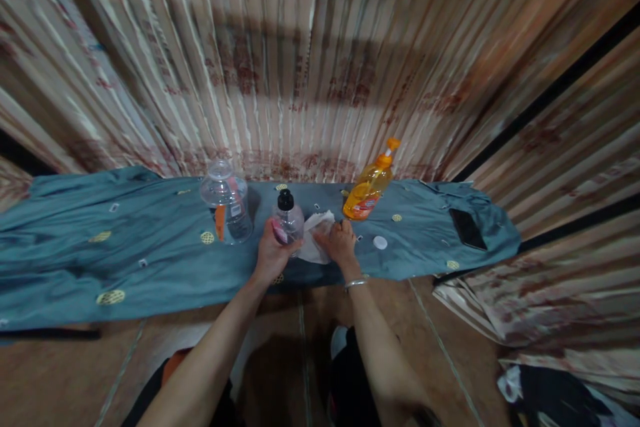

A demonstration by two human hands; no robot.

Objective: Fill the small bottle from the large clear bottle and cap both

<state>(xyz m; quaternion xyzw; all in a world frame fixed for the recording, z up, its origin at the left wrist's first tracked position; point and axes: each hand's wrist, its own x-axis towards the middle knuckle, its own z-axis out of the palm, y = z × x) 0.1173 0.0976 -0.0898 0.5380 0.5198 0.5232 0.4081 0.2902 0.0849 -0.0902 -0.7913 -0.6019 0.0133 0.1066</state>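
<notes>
My left hand [273, 252] is closed round the lower part of a small clear bottle [293, 220] with a black cap and a pink label. The bottle stands nearly upright over the cloth-covered table. Beside it, my right hand [341, 241], wearing a bracelet on the wrist, grips a crumpled white tissue [316, 250] that reaches toward the bottle's right side. Just behind the right hand is an orange pump bottle [369, 190] of yellow-orange liquid. A large clear plastic jar [231, 207] with an orange label stands left of the small bottle.
A white round cap [380, 242] lies right of my right hand. Farther right is a black phone [467, 229]. The narrow table wears a wrinkled teal cloth [165, 260]. A patterned curtain [280, 67] hangs behind it, and black poles [550, 93] slant at the sides.
</notes>
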